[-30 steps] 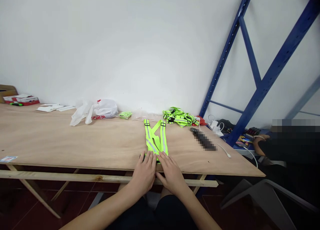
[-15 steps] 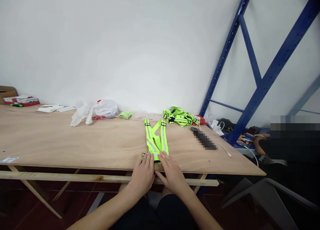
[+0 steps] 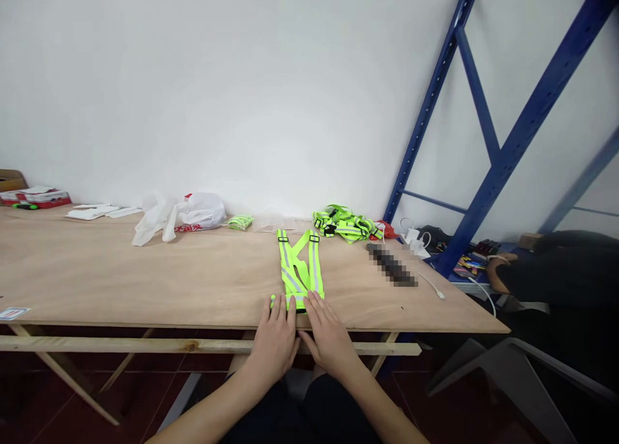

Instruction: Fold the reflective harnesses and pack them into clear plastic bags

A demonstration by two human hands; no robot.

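Note:
A neon yellow-green reflective vest (image 3: pixel 300 270) made of straps lies flat on the wooden table, with grey reflective stripes and black buckles at its far end. My left hand (image 3: pixel 275 334) rests on the left part of its near waistband, fingers stretched out flat. On the right part of the band lies my right hand (image 3: pixel 329 333), its fingers also extended and its thumb pointing toward the left hand. Parts of the near band are hidden under my fingers.
Behind the vest, a heap of similar vests (image 3: pixel 345 225) lies by the wall. A white plastic bag (image 3: pixel 206 211) and a small packed green bundle (image 3: pixel 240 222) are left of it. A blue rack (image 3: pixel 483 193) and another person's arm (image 3: pixel 503 273) are at right.
The view has shifted slightly. My hands stay flat on the vest's near band, with the left fingers a little lower, so more of the band's left end shows.

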